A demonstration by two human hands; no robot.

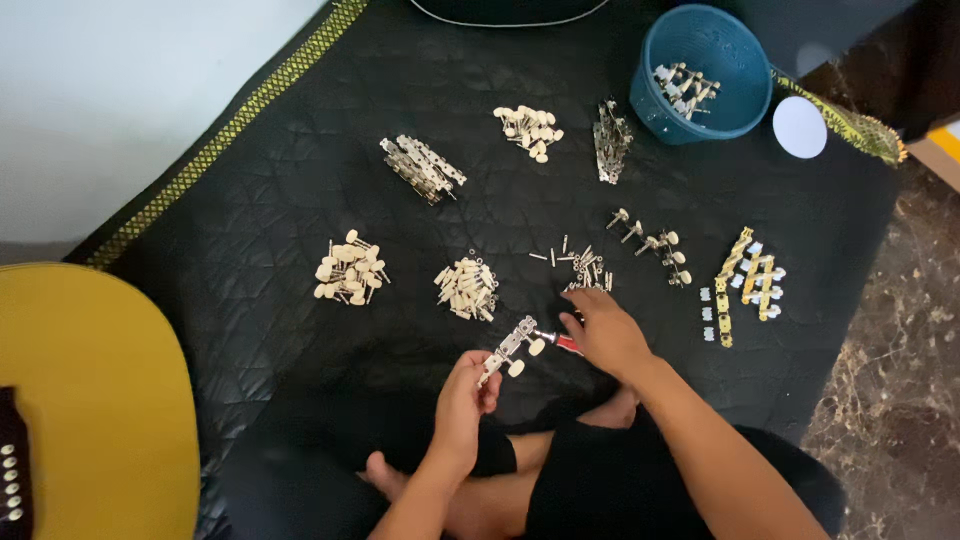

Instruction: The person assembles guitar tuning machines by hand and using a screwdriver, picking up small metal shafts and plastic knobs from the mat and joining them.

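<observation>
Tuner strip (512, 348): a short metal plate with cream-buttoned guitar machine heads, held above the black quilted mat (280, 200), just in front of the seated person's crossed legs.
Left hand (462, 398): fingers pinched on the lower end of the strip, holding it tilted.
Right hand (605, 335): fingers curled around a red-handled tool (560, 342), seemingly a small screwdriver, its tip meeting the strip's upper end.
Risk, slip: judged likely that the tip could skid off the small fastener and jab the left fingers, since the strip is held in the air with nothing bracing it.
Risk, lost parts: a loosened screw could drop into the dark quilting or the lap; the loose screw pile (583, 268) lies just beyond the right hand and a knuckle could scatter it.
Risk, mixing: cream button heaps (349, 268), (466, 288) and (530, 128), the plate stacks (422, 168) and (611, 140), and the gold tuner sets (745, 285) lie unboxed; a sweep of a sleeve would blend them.
Risk, instrument: yellow guitar body (90, 400) rests at the mat's edge, near enough to catch a dropped tool.
Head view, hidden: tool tip and fastener are covered by fingers; blue basket (700, 75) shows only its top layer; a dark object at the top edge is cut off; the white disc (800, 127) cannot be identified.
</observation>
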